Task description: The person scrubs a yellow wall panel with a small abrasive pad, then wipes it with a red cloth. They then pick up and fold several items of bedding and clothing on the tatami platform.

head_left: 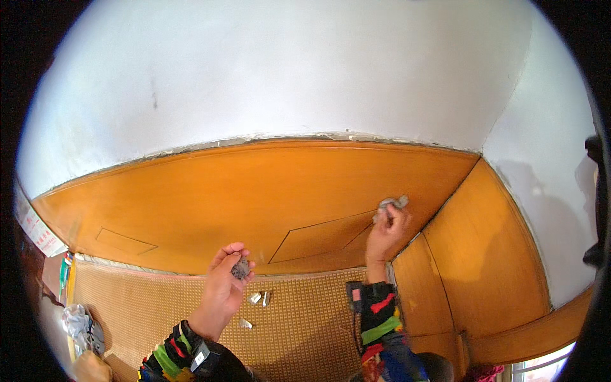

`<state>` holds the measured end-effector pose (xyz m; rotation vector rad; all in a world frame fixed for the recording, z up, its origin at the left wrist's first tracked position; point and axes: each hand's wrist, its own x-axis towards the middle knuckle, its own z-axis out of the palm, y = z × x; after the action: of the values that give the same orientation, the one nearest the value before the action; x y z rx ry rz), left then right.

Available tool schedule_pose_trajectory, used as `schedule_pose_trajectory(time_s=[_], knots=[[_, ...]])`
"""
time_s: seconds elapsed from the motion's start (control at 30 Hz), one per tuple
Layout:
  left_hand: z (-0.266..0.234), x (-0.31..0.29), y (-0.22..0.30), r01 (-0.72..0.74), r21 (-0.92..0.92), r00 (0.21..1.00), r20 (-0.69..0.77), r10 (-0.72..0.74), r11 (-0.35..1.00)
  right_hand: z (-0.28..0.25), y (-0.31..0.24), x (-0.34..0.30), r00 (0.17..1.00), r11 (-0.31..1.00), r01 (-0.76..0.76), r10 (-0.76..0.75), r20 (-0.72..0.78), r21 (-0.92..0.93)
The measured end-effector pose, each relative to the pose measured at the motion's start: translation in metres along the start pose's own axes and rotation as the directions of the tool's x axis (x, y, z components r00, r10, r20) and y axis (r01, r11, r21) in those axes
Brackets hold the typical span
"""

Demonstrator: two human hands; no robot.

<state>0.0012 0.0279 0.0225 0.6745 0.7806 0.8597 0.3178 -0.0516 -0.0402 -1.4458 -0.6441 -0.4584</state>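
My left hand is closed around a small dark grey lump, held above the front part of a woven mat. The lump looks rough; its exact kind does not show. Farther right, my right hand grips a grey crumpled wad, which looks like a rag, up against the orange-brown wood panel. Several small silvery pieces lie on the woven mat, between my two forearms.
Above the panel a white wall begins, with a rough, chipped seam along the panel's top edge. A wooden side panel meets it at the right corner. At the left stand a grey bundle and a printed sheet.
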Motion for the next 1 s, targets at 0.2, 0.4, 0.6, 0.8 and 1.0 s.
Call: schedule_pose_trajectory(time_s=[0.2, 0.4, 0.6, 0.8, 1.0], knots=[[0.005, -0.005, -0.005, 0.006, 0.072, 1.000, 0.009, -0.006, 0.997, 0.049, -0.041, -0.091, 0.837, 0.982, 0.188, -0.152, 0.526, -0.015], [0.001, -0.009, 0.004, 0.031, 0.054, 0.999, 0.032, -0.032, 0.998, 0.023, 0.007, -0.036, 0.997, 0.988, -0.075, 0.078, -0.017, 0.132], [-0.002, -0.008, 0.004, 0.004, 0.085, 0.999, 0.048, -0.008, 0.996, 0.059, -0.033, -0.102, 0.969, 0.990, 0.140, -0.132, 0.210, -0.027], [-0.007, -0.005, 0.007, 0.008, 0.082, 1.000, 0.024, -0.010, 0.997, 0.054, -0.031, -0.082, 0.972, 0.968, -0.134, 0.086, 0.220, 0.213], [-0.013, -0.003, 0.012, -0.013, 0.064, 1.000, 0.025, 0.011, 0.998, 0.058, -0.041, -0.077, 0.997, 0.983, 0.012, -0.025, 0.072, 0.182]])
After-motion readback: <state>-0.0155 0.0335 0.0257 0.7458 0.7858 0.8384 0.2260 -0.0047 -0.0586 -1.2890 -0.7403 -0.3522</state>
